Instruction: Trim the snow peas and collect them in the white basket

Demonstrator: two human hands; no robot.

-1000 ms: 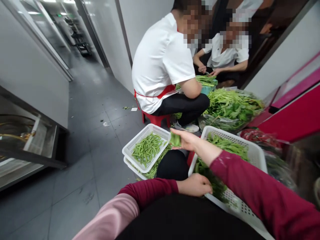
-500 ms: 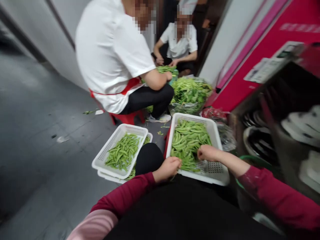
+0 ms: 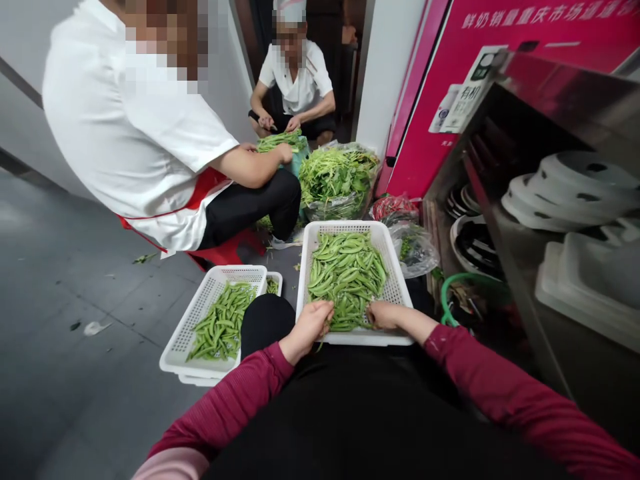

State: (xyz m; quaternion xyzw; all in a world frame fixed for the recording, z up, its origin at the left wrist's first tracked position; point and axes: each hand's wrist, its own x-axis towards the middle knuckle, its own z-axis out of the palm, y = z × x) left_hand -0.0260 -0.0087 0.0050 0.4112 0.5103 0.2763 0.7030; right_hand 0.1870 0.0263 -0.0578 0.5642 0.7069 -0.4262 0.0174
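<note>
A white slotted basket [image 3: 306, 267] rests in front of my lap, full of green pea pods [image 3: 346, 270]. My left hand [image 3: 311, 327] sits at its near left corner, fingers curled on a few pods. At the near right edge my right hand [image 3: 384, 315] has its fingers closed among the pods too. To the left, a second white basket [image 3: 199, 308] stacked on another holds smaller green pods [image 3: 221, 325]. Both my sleeves are dark red.
A person in a white shirt and red apron [image 3: 150, 147] sits close on the left, handling greens. Another person [image 3: 295, 87] sits at the back. A bagged heap of leafy greens [image 3: 336, 177] lies behind the basket. A steel shelf with plates [image 3: 570, 193] stands on the right.
My right hand came back from above the left basket, where it held a pod, to the near edge of the full basket. The view swung to the right. My left hand stayed put.
</note>
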